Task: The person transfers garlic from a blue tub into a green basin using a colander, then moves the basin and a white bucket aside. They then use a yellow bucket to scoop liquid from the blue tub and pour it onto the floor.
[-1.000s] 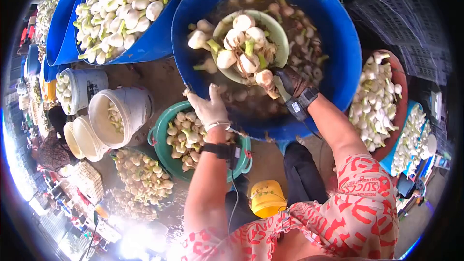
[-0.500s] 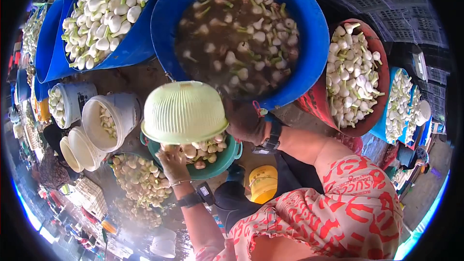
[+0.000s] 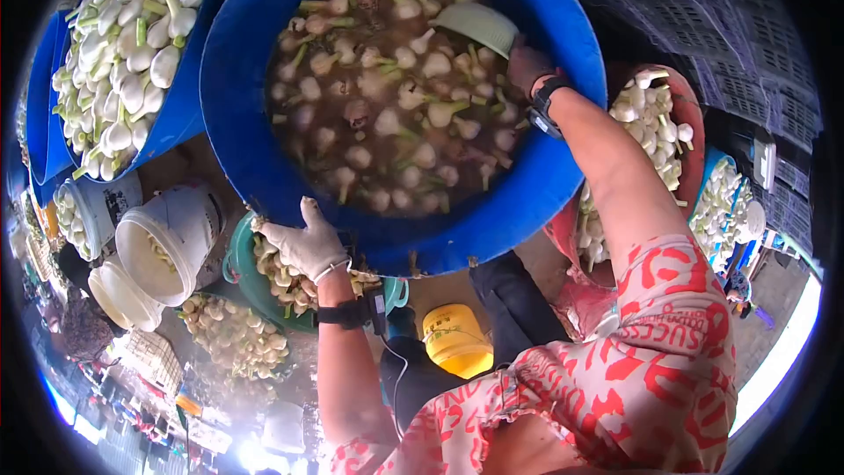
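In the head view, my right hand [image 3: 529, 67], in a dark glove, grips the edge of a pale green colander [image 3: 479, 26]. The colander is tilted and partly sunk in the brown water of a large blue tub [image 3: 237, 114], where many garlic bulbs [image 3: 435, 64] with green stems float. My left hand [image 3: 303, 242], in a whitish glove, is open with its thumb apart from the fingers. It is beside the tub's near rim, above a green basin [image 3: 242, 251] of garlic bulbs, holding nothing visible.
Blue barrel [image 3: 189, 97] heaped with clean white garlic stands at upper left. White buckets [image 3: 189, 242] are on the left, near a garlic pile [image 3: 233, 334] on the floor. A red tub [image 3: 686, 110] of garlic stands right. A yellow bucket [image 3: 457, 339] sits between my legs.
The colander has moved from above the green basin into the blue tub's water with my right hand. My left hand has let go of it, and the view has shifted toward the tub.
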`<state>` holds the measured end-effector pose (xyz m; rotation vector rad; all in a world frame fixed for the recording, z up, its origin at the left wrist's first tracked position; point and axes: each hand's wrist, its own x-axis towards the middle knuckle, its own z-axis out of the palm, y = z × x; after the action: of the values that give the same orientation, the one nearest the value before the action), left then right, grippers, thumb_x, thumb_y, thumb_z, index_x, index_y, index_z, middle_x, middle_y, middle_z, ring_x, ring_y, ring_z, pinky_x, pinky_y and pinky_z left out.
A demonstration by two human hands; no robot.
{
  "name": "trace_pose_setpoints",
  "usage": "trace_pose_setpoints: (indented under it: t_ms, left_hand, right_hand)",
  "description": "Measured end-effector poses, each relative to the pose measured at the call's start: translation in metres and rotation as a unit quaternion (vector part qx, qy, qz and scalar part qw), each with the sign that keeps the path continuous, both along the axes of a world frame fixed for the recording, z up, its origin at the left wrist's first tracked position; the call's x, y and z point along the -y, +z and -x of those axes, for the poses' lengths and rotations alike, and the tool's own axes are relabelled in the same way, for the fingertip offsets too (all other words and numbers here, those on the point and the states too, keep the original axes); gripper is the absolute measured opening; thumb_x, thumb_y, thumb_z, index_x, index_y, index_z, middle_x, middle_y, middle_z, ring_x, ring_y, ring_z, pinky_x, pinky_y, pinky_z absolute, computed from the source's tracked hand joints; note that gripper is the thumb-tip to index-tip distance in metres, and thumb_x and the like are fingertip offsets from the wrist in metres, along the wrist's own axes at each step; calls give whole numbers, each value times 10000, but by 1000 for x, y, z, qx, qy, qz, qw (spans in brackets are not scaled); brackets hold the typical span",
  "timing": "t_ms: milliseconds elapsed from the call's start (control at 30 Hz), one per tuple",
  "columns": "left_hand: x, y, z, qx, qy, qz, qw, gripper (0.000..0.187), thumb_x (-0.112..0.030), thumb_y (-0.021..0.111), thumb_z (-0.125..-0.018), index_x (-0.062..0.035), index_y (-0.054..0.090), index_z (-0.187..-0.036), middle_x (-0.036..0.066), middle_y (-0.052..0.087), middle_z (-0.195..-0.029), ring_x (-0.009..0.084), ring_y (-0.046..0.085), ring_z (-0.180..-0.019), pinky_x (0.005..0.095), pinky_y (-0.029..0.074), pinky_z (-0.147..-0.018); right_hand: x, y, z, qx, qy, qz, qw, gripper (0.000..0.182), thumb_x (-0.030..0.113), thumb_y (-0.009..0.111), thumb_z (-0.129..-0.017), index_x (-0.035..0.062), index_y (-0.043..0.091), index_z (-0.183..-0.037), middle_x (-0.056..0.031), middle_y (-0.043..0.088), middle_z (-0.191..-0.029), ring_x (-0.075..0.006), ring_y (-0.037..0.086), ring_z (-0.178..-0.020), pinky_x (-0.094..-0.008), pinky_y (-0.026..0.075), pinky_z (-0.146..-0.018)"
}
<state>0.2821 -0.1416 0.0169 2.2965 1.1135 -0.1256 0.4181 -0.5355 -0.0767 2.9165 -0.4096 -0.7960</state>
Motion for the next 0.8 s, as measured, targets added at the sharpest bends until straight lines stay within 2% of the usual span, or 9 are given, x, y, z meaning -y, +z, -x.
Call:
trace_pose_setpoints:
  t_ms: [33, 67, 133, 167, 200, 300, 433, 500, 800]
  left_hand:
    - [1, 3, -2, -43, 3, -15, 999, 891, -318, 685, -798, 125, 162, -1367, 300, 309, -1383, 379, 350, -1274, 365, 283, -1062]
    - [-1, 1, -3, -46, 3, -22, 999, 891, -318, 685, -798, 125, 162, -1367, 300, 309, -1383, 379, 350, -1274, 365, 283, -1062]
    - [-3, -6, -2, -37, -4, 24, 999, 897, -325, 686, -796, 128, 162, -1366, 294, 298, -1392, 374, 329, -1288, 365, 262, -1073]
    - [-2, -7, 0, -41, -2, 21, 999, 897, -325, 686, -796, 128, 162, -1366, 294, 298, -1392, 374, 329, -1288, 365, 262, -1073]
    - [-1, -8, 1, -27, -7, 3, 1000, 898, -327, 685, -797, 128, 161, -1366, 294, 292, -1395, 369, 320, -1293, 368, 254, -1077]
    - [0, -10, 3, 4, -14, -24, 1000, 897, -330, 680, -800, 126, 157, -1369, 291, 269, -1405, 352, 308, -1300, 374, 235, -1083]
    - [-4, -7, 5, 30, -23, -33, 999, 888, -302, 687, -794, 122, 162, -1371, 296, 289, -1385, 347, 330, -1281, 372, 248, -1075]
    - [-7, -7, 7, 19, -10, -3, 1000, 863, -270, 687, -792, 112, 173, -1372, 282, 346, -1341, 346, 391, -1230, 375, 294, -1049]
    - [-11, -16, 15, 30, -10, -34, 999, 778, -287, 682, -793, 79, 265, -1339, 263, 442, -1264, 364, 473, -1145, 401, 373, -966]
  right_hand:
    - [-2, -19, 15, -10, -3, -8, 1000, 500, 137, 476, -845, -73, 359, -1283, -261, 639, -881, -377, 639, -790, -446, 498, -710]
    - [-6, -29, 23, 50, 210, 1, 976, 436, 134, 504, -830, -54, 439, -1217, -234, 646, -840, -352, 642, -736, -434, 505, -662]
    - [-16, -47, 17, 112, 417, 8, 902, 377, 131, 532, -814, -36, 520, -1152, -206, 653, -798, -326, 645, -682, -423, 513, -613]
    - [-34, -51, 11, -120, 132, -142, 974, 309, 131, 553, -799, -21, 562, -1068, -176, 649, -766, -281, 634, -623, -389, 507, -550]
    - [-50, -55, 5, -333, -170, -266, 889, 244, 131, 574, -784, -6, 604, -984, -145, 646, -734, -237, 624, -563, -356, 500, -486]
    - [-92, -57, 34, -181, -265, -406, 856, 209, 155, 581, -788, 27, 599, -952, -110, 628, -686, -175, 595, -498, -292, 464, -400]
    - [-142, -46, 31, -240, -255, -453, 820, 234, 226, 540, -848, 62, 559, -1014, -72, 609, -678, -136, 549, -439, -253, 423, -370]
    - [-165, -35, 34, -196, -313, -564, 739, 226, 252, 520, -860, 91, 563, -1011, -56, 601, -671, -129, 534, -434, -244, 415, -370]
    - [-184, -15, 52, -230, -300, -571, 728, 257, 342, 563, -849, 109, 575, -956, -11, 570, -644, -107, 515, -442, -249, 423, -386]
